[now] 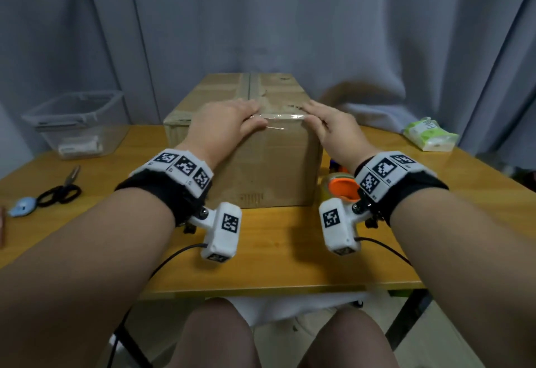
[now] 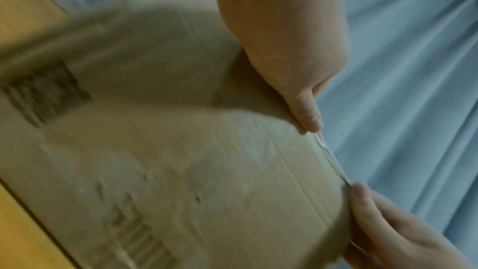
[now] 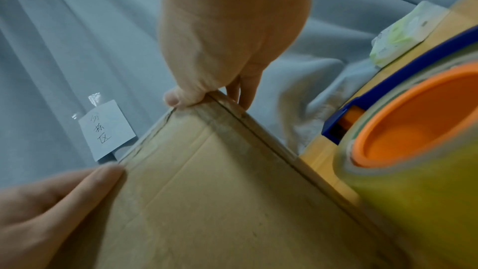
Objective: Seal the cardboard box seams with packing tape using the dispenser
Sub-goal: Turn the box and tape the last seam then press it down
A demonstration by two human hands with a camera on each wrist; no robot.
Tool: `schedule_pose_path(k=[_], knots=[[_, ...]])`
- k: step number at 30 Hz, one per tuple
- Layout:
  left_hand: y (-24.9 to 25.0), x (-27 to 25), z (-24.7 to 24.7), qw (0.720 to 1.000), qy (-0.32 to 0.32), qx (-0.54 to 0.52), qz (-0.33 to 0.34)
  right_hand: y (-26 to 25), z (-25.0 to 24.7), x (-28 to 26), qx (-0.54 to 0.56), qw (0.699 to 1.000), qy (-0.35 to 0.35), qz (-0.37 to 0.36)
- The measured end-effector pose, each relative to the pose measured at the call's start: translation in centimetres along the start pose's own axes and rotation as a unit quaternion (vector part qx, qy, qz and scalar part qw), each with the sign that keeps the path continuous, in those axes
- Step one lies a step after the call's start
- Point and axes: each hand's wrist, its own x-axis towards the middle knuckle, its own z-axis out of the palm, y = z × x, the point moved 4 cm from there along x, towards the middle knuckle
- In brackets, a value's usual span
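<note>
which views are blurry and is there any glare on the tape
Head view: sharp, with glare on the tape along the box edge. Left wrist view: box face smeared by blur. Right wrist view: dispenser close and soft, box clearer.

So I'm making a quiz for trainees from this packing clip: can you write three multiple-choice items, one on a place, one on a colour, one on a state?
1. Where is the tape dispenser?
A. on the table right of the cardboard box
B. on top of the box
C. in the clear bin

2. What colour is the tape roll's core?
A. green
B. orange
C. black

3. What are both hands doing?
A. holding scissors
B. lifting the box
C. pressing clear tape along the box's near top edge

Key: 1 A, it sits behind the right hand; 2 B, the right wrist view shows orange; 3 C, left hand and right hand lie flat on the tape.
</note>
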Motion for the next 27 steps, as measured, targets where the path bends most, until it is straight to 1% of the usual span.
schedule_pose_path(k=[3,5,7,8,10,12,14,17,18,19,21,22,23,24,25,26,27], knots=[[-2.8,-2.0,-1.4,0.999,0.017,0.007,-0.031,0.0,0.2,-0.2,0.015,1.0,0.001,0.017],[-4.9,-3.6,-2.1,0.997,0.025,0.011,-0.076,-0.2,0.2,-0.3,0.013,0.999,0.002,0.031],[-6.5,-5.2,-2.7,0.99,0.042,-0.031,-0.129,-0.3,0.3,-0.5,0.019,0.999,0.009,0.045],[-6.9,-5.8,-2.9,0.986,0.051,-0.063,-0.142,-0.4,0.4,-0.6,0.023,0.998,0.015,0.054],[-6.7,-6.3,-3.2,0.984,0.066,-0.085,-0.144,-0.4,0.4,-0.9,0.027,0.997,0.032,0.067],[-5.7,-6.6,-3.7,0.986,0.061,-0.058,-0.141,-0.2,0.2,-0.9,0.023,0.995,0.046,0.09],[-4.0,-6.8,-4.2,0.989,0.07,-0.036,-0.124,0.3,-0.1,-0.7,0.002,0.99,0.046,0.131],[0.0,-7.3,-4.5,0.99,0.124,-0.051,-0.044,1.6,-0.2,-0.2,0.013,0.981,0.01,0.195],[1.3,-7.4,-4.4,0.991,0.119,-0.066,-0.01,1.7,-0.1,0.0,0.031,0.978,-0.007,0.204],[2.4,-7.2,-4.2,0.992,0.093,-0.087,0.026,1.7,-0.1,0.2,0.051,0.978,-0.02,0.201],[3.8,-6.4,-3.9,0.987,0.02,-0.124,0.102,0.8,0.0,0.3,0.108,0.978,-0.024,0.177],[4.1,-6.0,-4.0,0.984,-0.002,-0.112,0.139,0.0,0.1,0.3,0.136,0.976,-0.023,0.167],[4.0,-5.5,-4.0,0.983,-0.007,-0.072,0.168,-0.7,0.1,0.3,0.152,0.976,-0.025,0.157],[3.5,-4.9,-4.0,0.984,-0.005,-0.027,0.176,-1.4,0.2,0.2,0.155,0.976,-0.031,0.152],[2.5,-4.3,-3.9,0.988,-0.014,0.006,0.155,-1.9,0.3,0.0,0.155,0.976,-0.039,0.147],[1.4,-3.9,-3.8,0.992,-0.032,0.022,0.119,-2.3,0.3,-0.1,0.158,0.976,-0.048,0.141],[0.1,-3.6,-3.6,0.995,-0.055,0.012,0.084,-2.7,0.4,-0.3,0.161,0.975,-0.065,0.139]])
